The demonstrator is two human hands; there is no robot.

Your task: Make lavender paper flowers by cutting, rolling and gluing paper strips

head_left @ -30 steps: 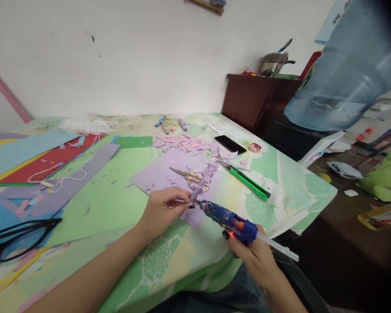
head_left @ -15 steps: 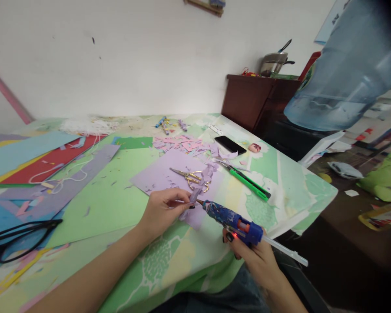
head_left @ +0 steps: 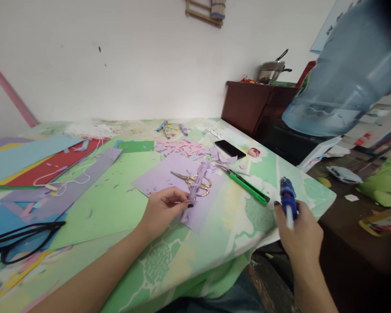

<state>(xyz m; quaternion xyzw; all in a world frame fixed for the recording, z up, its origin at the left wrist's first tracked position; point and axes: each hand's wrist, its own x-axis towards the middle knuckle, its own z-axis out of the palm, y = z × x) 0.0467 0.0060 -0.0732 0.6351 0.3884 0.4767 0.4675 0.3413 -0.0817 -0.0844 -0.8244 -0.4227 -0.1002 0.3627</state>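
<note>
My left hand pinches the near end of a fringed purple paper strip between thumb and fingers. The strip slants up and away, over the gold-handled scissors that lie on a purple paper sheet. Off to the right, my right hand is wrapped around a blue glue gun near the table's right edge. A white glue stick pokes out of its back end, and its nozzle points away from me. Between my hands rests a green utility knife.
Pink and purple paper scraps lie behind the sheet, beside a black phone. Coloured paper sheets, white string and a black cable cover the left. A large water bottle stands beyond the right edge.
My right hand has swung the glue gun away from the purple strip, to the right and toward the table edge. My left hand still holds the strip in nearly the same place.
</note>
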